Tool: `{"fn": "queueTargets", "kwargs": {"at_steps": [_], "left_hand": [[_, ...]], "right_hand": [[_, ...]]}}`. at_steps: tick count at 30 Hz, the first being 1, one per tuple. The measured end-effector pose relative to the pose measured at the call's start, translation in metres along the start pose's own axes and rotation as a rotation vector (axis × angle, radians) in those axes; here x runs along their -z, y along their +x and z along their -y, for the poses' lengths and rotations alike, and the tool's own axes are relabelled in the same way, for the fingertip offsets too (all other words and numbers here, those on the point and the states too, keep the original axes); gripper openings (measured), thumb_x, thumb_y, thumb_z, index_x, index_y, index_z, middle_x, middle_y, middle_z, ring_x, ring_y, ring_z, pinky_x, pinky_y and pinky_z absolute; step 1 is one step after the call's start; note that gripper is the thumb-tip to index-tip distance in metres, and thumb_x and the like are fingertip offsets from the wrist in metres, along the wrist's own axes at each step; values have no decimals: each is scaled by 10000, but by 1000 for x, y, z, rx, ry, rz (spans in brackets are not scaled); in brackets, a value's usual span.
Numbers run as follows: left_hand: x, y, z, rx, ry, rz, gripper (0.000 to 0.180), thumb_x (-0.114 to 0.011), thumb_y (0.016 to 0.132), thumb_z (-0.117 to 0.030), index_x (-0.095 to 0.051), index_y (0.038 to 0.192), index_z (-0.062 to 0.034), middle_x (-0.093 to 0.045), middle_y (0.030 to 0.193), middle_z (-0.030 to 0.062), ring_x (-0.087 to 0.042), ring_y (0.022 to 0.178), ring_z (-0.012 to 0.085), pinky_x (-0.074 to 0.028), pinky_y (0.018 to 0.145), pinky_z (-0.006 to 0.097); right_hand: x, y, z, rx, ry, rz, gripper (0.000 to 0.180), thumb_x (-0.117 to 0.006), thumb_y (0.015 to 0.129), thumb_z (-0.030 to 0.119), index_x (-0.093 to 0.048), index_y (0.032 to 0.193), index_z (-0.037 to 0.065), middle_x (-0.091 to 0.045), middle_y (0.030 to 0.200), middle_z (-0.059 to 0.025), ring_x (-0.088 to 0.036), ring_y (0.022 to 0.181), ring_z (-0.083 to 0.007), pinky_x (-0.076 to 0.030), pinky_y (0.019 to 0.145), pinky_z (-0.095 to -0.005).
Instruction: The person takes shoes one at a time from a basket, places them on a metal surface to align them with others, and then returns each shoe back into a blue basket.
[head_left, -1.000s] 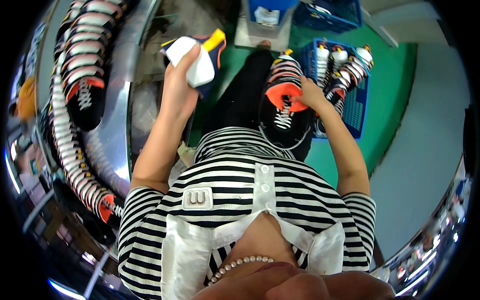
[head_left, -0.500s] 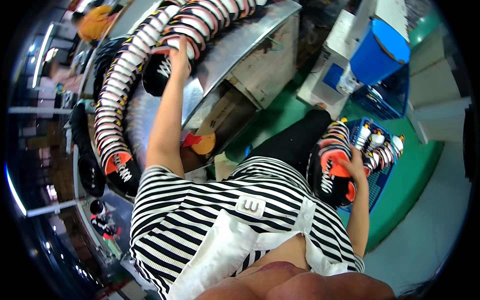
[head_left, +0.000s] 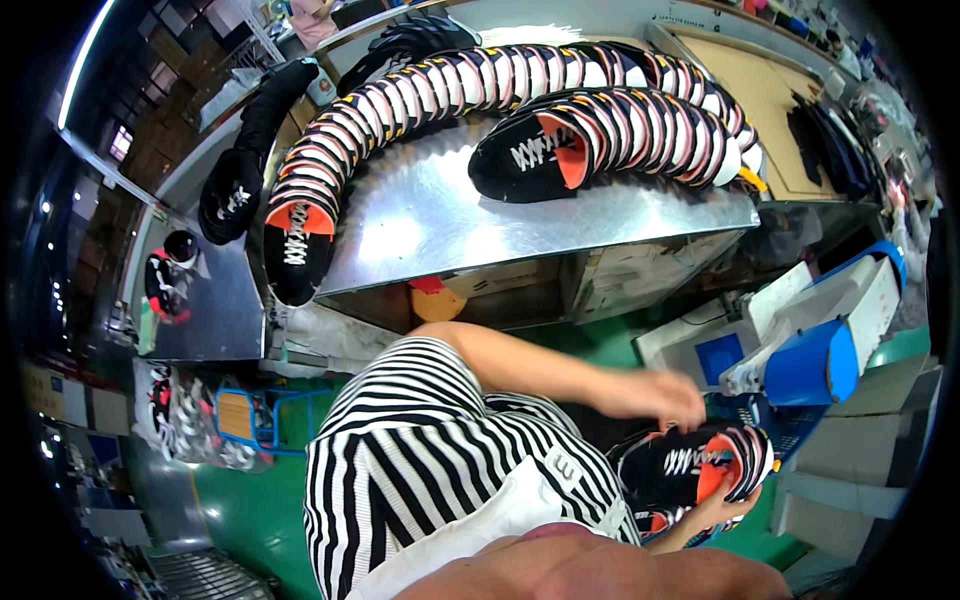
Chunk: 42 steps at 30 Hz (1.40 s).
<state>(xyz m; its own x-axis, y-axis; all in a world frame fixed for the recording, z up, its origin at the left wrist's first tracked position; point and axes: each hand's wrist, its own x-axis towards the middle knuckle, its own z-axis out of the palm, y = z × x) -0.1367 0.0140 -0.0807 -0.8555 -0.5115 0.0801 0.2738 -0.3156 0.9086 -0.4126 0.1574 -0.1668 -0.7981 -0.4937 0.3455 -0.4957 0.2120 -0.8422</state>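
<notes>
Steel table (head_left: 520, 215), green floor (head_left: 250, 505)

Bright overhead light glares white off the steel bench (head_left: 480, 215) near its front left corner. Fisheye bending curves every edge; the rim falls black. The left hand (head_left: 650, 397) is motion-blurred.

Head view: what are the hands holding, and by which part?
A stack of black and orange shoes: right hand cradles it from underneath, left hand rests on top. The exact grip cannot be told.
</notes>
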Motion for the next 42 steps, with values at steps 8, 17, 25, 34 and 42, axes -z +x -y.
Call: {"fn": "queueTargets", "kwargs": {"at_steps": [8, 17, 25, 34, 42], "left_hand": [[-41, 97, 56, 118, -745, -273, 378, -664, 845, -324, -605, 1053, -14, -659, 944, 71, -638, 827, 152, -513, 714, 253], [23, 51, 56, 385, -67, -79, 429, -623, 877, -348, -594, 1130, -3, -644, 1047, 74, -605, 927, 130, -491, 793, 268], [65, 78, 28, 281, -190, -307, 359, -641, 840, -162, -569, 1160, -15, -640, 1043, 69, -623, 898, 155, -505, 781, 286], [53, 123, 79, 340, 245, -215, 401, -582, 908, -347, -584, 1126, -10, -604, 1058, 39, -558, 957, 98, -441, 832, 241], [65, 143, 94, 270, 155, -305, 279, -602, 869, -222, -596, 1038, 0, -620, 939, 37, -575, 837, 110, -463, 737, 258]], "right_hand": [[-53, -43, 100, 194, 108, 200, 671, -649, 835, 199, -303, 1375, 4, -363, 1347, -191, -429, 1188, -308, -354, 990, -431], [-83, -2, 6, -412, 729, 460, 177, -532, 940, 164, -519, 1047, 24, -564, 1008, -71, -535, 957, -163, -420, 873, -294], [-129, 8, 27, -293, 372, 497, 312, -677, 818, 168, -630, 1087, 18, -639, 869, -38, -579, 819, -129, -459, 753, -256], [-125, 23, 38, -261, 120, 498, 429, -761, 726, 331, -647, 985, 9, -653, 749, -90, -609, 663, -165, -474, 622, -275], [-149, 39, 1, -413, 541, 523, 147, -602, 877, 138, -583, 894, -8, -669, 786, -81, -635, 775, -129, -459, 695, -238]]}}
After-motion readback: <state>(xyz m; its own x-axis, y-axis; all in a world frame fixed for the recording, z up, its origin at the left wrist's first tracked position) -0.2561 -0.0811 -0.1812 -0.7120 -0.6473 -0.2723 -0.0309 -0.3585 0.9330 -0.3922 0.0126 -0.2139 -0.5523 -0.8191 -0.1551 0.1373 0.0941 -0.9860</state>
